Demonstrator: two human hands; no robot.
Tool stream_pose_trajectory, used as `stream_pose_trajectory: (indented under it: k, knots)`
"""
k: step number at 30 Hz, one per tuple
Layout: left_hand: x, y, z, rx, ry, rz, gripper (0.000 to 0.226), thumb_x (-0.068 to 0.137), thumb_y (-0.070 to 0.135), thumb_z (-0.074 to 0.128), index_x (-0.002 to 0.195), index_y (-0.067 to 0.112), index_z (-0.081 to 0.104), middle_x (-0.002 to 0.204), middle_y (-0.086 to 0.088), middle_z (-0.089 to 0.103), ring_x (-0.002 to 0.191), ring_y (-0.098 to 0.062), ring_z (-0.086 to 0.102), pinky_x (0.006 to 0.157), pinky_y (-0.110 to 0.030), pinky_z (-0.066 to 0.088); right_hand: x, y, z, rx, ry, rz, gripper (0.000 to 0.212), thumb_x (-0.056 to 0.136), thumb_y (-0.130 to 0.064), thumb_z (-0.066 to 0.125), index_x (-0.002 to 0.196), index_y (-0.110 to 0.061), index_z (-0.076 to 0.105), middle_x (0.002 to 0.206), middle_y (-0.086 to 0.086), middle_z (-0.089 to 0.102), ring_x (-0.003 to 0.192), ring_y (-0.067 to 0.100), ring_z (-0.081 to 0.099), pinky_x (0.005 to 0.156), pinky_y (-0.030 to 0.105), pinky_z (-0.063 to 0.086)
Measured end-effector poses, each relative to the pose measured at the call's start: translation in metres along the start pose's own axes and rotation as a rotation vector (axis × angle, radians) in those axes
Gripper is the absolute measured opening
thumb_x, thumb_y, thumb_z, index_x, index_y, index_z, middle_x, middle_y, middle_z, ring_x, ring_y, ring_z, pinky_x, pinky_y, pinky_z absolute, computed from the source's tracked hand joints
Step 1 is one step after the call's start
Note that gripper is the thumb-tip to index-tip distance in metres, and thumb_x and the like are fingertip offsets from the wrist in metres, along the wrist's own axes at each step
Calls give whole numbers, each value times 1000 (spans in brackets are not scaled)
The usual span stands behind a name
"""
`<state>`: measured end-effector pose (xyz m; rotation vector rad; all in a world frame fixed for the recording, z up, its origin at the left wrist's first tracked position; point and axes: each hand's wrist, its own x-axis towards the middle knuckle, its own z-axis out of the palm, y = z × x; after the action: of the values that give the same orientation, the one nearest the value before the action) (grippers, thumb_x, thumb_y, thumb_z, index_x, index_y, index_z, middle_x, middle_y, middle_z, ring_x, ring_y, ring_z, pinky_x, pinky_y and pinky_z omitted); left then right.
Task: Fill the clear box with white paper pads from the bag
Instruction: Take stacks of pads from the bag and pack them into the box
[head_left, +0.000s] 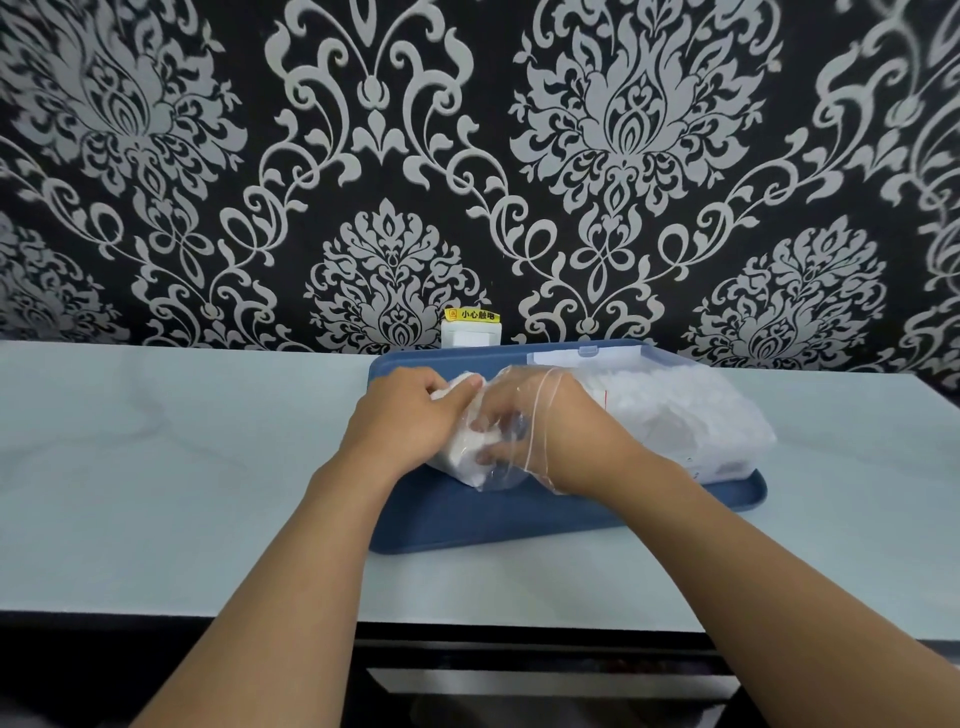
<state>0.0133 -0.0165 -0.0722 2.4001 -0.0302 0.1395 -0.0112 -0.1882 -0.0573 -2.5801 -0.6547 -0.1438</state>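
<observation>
Now right hand (540, 415) inside clear bag (675, 410), fingers curled round white paper pads (460, 449); left hand (410, 415) pinching bag mouth just beside them; bag lying on blue tray (519, 514) on table (182, 467); clear box (587, 356) beyond fingers.

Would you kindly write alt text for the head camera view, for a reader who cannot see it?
A person's right hand reaches inside a clear plastic bag of white paper pads lying on a blue tray, while the left hand grips the pads at the bag's mouth. Behind the bag sits a clear box; the tray rests on a pale countertop before black-and-silver damask wallpaper.
</observation>
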Motion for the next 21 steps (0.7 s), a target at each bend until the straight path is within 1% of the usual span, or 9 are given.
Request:
stream_pose_trajectory:
  k: [2, 5, 7, 9, 12, 15, 16, 19, 21]
  knots:
    - [0, -3, 0, 26, -22, 11, 40, 93, 57, 52, 85, 21, 68, 86, 3, 69, 85, -22, 64, 77, -38, 53, 1, -3, -1, 27, 10, 8, 27, 67, -24, 90, 77, -24, 66, 100, 2, 65, 90, 25, 64, 80, 35, 51]
    - [0, -5, 1, 62, -29, 20, 41, 98, 52, 47, 86, 17, 66, 86, -1, 67, 86, -26, 62, 78, -40, 51, -1, -4, -5, 14, -22, 40, 29, 64, -28, 92, 77, -26, 66, 103, -4, 63, 92, 21, 64, 81, 37, 53]
    - [1, -5, 4, 98, -31, 24, 42, 100, 52, 43, 90, 17, 64, 90, -2, 67, 88, -26, 61, 77, -39, 50, -2, -5, -8, -43, -50, 32, 29, 66, -34, 90, 82, -23, 70, 101, -6, 59, 90, 19, 61, 82, 37, 53]
    - [3, -5, 7, 135, -41, 31, 42, 101, 53, 38, 92, 18, 61, 93, -3, 66, 89, -26, 60, 76, -38, 47, -2, -8, -7, -61, -60, 6, 31, 69, -36, 88, 93, -23, 72, 101, -2, 59, 89, 19, 58, 81, 37, 52]
    - [5, -7, 10, 170, -52, 28, 44, 102, 53, 33, 94, 18, 58, 93, -3, 65, 89, -26, 59, 76, -39, 47, -3, -11, -2, -65, -80, 6, 39, 73, -40, 84, 109, -29, 72, 107, -3, 60, 99, 16, 54, 87, 33, 48]
    - [5, -9, 12, 195, -56, 24, 47, 103, 54, 30, 92, 17, 56, 90, -4, 64, 86, -27, 58, 74, -39, 46, -1, -11, 1, -182, -112, -10, 34, 81, -40, 76, 111, -25, 70, 114, 0, 62, 103, 19, 58, 88, 34, 48]
    - [5, -9, 11, 209, -52, 23, 47, 103, 53, 29, 92, 16, 55, 89, -3, 63, 85, -27, 57, 73, -39, 44, -2, -9, -1, -177, -123, 0, 32, 83, -37, 75, 110, -22, 70, 111, 1, 63, 99, 19, 59, 85, 34, 48]
    - [7, -10, 11, 245, -45, 12, 48, 104, 53, 27, 92, 15, 54, 89, -3, 60, 86, -28, 55, 71, -37, 40, -10, 2, -20, 19, -84, 61, 26, 80, -32, 81, 99, -21, 67, 85, -6, 60, 71, 7, 55, 63, 25, 42]
    - [8, -12, 10, 246, -45, -3, 48, 104, 52, 27, 93, 15, 55, 93, -5, 62, 88, -28, 56, 74, -38, 42, -22, 10, -37, 165, -65, 100, 20, 82, -23, 81, 92, -19, 64, 78, -9, 61, 60, 0, 51, 58, 18, 39]
